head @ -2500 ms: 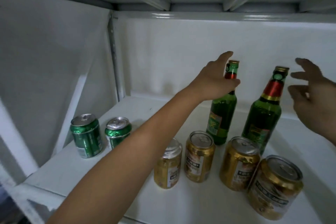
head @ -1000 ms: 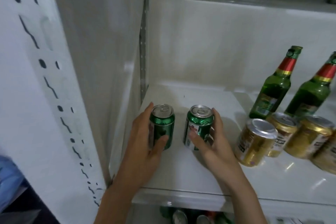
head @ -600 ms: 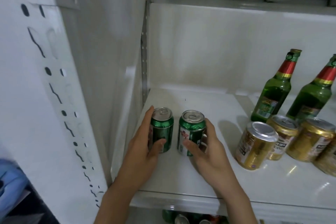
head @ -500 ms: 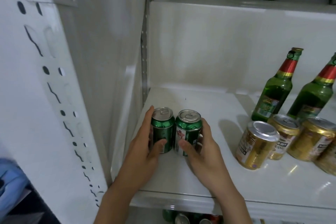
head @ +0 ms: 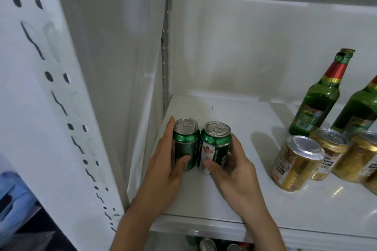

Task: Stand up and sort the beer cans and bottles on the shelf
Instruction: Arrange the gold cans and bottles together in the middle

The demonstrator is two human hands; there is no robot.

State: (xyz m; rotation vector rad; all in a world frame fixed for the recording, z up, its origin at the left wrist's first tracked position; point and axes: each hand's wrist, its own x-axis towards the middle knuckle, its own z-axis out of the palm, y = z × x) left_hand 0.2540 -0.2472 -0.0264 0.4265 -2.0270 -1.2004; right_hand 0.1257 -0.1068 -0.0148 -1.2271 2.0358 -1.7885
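1. Gripping one green can each, the left hand [head: 163,166] wraps round the left green can [head: 184,146] and the right hand [head: 234,166] round the right green can [head: 216,149]; the two cans stand upright and touch side by side.
2. Taking the corner post [head: 165,51] at the back left of the shelf [head: 224,199] as landmark, the pair stands in front of it, near the shelf's front edge.
3. Thin metal cans like these probably dent under a hard squeeze and feel smooth, perhaps slippery; whether they are full cannot be told. A hold round the middle of the body, as here, suits them best.
4. Each thumb lies across the near face of its can, with the fingers curled round the outer side and both forearms reaching in from below the front edge.
5. Well to the right of the post stand four gold cans, the nearest gold can [head: 295,161] tilted, and behind them two green bottles [head: 318,104]. Glass is heavier and breakable, so the neck or body wants a firm hold.
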